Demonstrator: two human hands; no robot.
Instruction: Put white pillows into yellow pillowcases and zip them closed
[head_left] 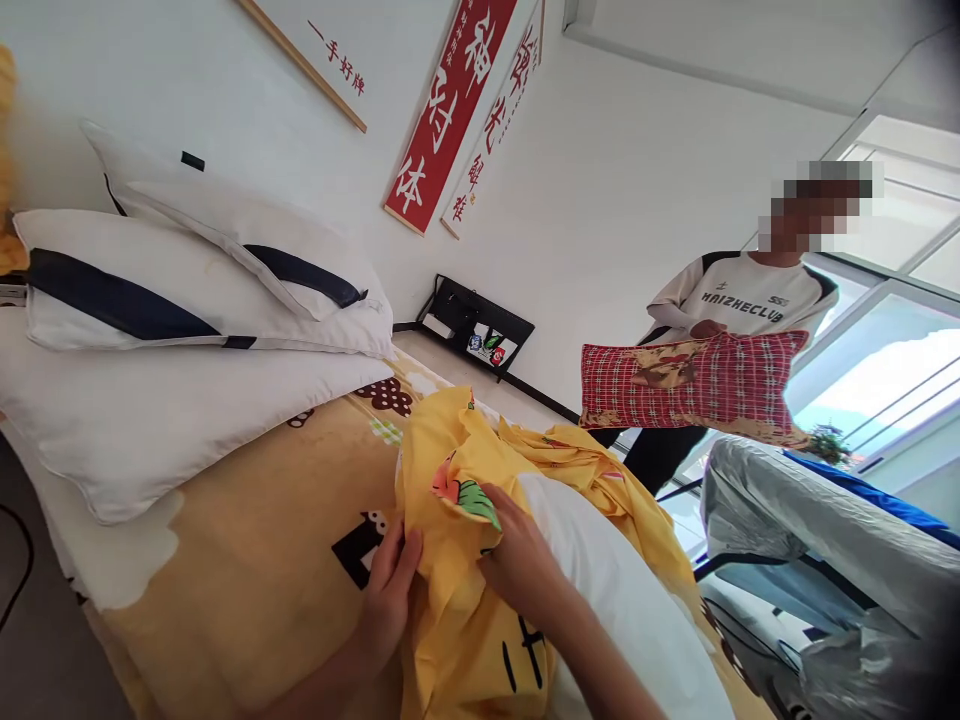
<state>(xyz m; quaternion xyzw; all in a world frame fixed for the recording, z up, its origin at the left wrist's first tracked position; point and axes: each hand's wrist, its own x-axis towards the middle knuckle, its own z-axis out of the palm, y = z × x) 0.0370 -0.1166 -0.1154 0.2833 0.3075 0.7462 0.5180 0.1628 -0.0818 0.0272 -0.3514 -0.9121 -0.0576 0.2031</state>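
Note:
A yellow printed pillowcase [442, 580] lies bunched over a plump white pillow [622, 590] on the bed. On its near left edge my left hand [386, 595] pinches the cloth, thumb and fingers closed. My right hand [521, 560] grips a fold by the green and pink print, its fingertips partly hidden in the fabric. More yellow cloth spreads along the pillow's far side. How far the pillow sits inside the case is hidden by the folds.
Several white pillows with dark bands [202, 420] are piled at the bed's head. The bed has a tan patterned sheet [247, 560]. Another person [765, 290] stands at the right, holding a red plaid pillow [720, 385]. Plastic-wrapped furniture [817, 510] is near the bed; a black stand [476, 325] is by the wall.

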